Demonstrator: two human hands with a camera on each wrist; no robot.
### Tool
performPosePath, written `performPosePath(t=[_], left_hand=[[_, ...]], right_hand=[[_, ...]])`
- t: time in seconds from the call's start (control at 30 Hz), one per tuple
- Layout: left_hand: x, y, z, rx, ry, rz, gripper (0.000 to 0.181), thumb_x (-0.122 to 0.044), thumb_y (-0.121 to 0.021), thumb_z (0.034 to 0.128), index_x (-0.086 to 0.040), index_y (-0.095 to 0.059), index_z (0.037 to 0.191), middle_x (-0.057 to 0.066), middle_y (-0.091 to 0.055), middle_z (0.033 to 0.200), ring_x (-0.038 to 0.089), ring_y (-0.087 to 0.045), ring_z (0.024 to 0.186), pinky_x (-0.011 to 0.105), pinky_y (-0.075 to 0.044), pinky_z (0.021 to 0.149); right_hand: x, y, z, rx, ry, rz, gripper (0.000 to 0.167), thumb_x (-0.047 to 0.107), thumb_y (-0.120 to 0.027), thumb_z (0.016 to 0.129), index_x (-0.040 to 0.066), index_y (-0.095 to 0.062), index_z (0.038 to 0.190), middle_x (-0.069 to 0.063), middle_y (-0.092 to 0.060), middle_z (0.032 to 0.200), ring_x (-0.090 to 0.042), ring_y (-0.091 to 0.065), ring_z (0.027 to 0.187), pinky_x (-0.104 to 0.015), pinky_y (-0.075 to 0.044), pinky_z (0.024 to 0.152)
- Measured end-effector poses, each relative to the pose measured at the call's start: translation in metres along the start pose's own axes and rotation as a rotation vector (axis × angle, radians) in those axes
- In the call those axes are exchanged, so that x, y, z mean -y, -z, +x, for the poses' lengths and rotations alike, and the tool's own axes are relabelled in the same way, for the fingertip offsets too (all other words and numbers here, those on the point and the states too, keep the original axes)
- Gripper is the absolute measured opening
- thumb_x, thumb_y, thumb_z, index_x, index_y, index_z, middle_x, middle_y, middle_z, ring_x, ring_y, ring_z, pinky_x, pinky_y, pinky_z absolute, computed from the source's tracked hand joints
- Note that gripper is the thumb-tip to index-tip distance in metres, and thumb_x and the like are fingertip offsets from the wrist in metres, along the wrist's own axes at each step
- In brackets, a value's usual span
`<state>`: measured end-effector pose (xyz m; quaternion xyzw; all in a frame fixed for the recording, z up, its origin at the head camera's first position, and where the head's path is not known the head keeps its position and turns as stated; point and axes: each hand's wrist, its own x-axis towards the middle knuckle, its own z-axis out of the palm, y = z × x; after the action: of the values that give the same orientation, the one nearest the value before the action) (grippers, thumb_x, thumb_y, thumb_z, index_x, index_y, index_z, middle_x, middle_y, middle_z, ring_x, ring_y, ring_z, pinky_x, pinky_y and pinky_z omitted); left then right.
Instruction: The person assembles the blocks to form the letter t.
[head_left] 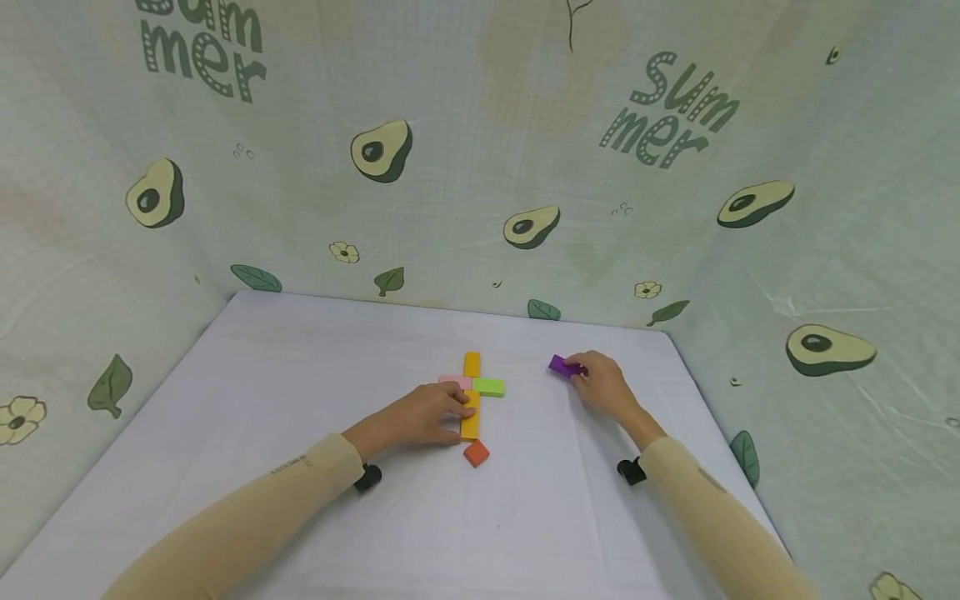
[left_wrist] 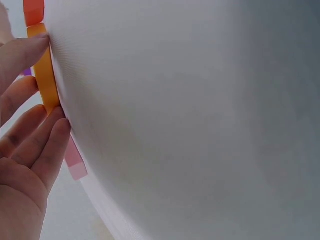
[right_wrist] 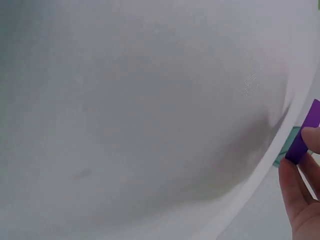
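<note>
In the head view, my left hand (head_left: 423, 415) spans the near yellow block (head_left: 470, 427), with fingers over its top and the thumb at its near left edge. The left wrist view shows the thumb and fingertips touching this block at both ends. Beyond it stand a pink block (head_left: 454, 381), a green block (head_left: 488, 387) and a second yellow block (head_left: 472, 364), all close together like a cross. My right hand (head_left: 602, 385) pinches a purple block (head_left: 558, 364) farther right. In the right wrist view, thumb and fingers grip the purple block (right_wrist: 311, 118), its end partly covered.
An orange-red block (head_left: 476, 453) lies turned at an angle just below the near yellow block. All of this is on a white-covered table (head_left: 315, 358). Patterned cloth (head_left: 450, 217) hangs behind the table and along both sides.
</note>
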<state>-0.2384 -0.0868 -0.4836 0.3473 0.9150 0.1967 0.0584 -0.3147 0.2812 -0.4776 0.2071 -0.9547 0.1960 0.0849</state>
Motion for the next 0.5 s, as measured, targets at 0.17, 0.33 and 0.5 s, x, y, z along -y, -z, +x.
performPosePath(t=[0.17,0.33,0.5], left_hand=[[0.000,0.002,0.000,-0.001,-0.007,-0.006,0.051,-0.028,-0.088,0.0905,-0.012,-0.074,0.137,0.002,-0.067,0.132,0.019,-0.063,0.122,0.036,-0.054,0.108],[0.001,0.002,-0.001,0.000,-0.013,-0.014,0.051,-0.027,-0.087,0.0909,-0.012,-0.073,0.137,0.002,-0.067,0.133,0.020,-0.063,0.124,0.037,-0.053,0.108],[0.003,0.001,-0.001,-0.005,-0.025,-0.009,0.050,-0.028,-0.087,0.0915,-0.012,-0.073,0.137,0.002,-0.067,0.134,0.020,-0.063,0.124,0.037,-0.053,0.109]], right_hand=[[0.013,0.002,-0.012,-0.006,0.052,0.019,0.028,-0.006,-0.075,0.093,0.001,-0.076,0.120,-0.020,-0.074,0.116,-0.033,-0.071,0.101,-0.050,-0.061,0.089],[0.026,0.002,-0.026,0.005,0.085,0.052,0.030,-0.007,-0.077,0.091,0.002,-0.077,0.120,-0.017,-0.074,0.116,-0.031,-0.072,0.102,-0.047,-0.062,0.089],[0.039,0.001,-0.037,0.023,0.107,0.065,0.033,-0.007,-0.079,0.090,0.006,-0.077,0.120,-0.011,-0.075,0.116,-0.027,-0.072,0.103,-0.045,-0.062,0.089]])
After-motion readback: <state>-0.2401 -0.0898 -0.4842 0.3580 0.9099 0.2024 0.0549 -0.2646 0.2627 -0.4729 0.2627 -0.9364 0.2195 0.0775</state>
